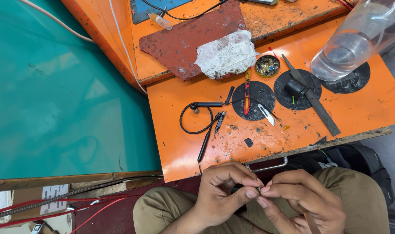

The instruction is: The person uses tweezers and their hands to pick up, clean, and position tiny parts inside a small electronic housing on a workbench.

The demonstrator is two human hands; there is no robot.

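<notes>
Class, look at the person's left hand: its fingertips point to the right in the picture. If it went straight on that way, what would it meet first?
The left hand would meet the right hand at once: their fingertips already pinch a tiny part between them, too small to identify.

Three black discs [253, 99], one file [312, 99], one clear bottle [353, 39].

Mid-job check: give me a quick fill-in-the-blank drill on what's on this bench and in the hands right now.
1. Both hands, left hand and right hand, pinch one tiny part above the person's ____.
2. The workbench top is painted ____.
3. The red-handled tool lies on a round ____ disc.
4. The clear plastic bottle stands at the bench's ____ end.

Missing words: lap; orange; black; right
</notes>
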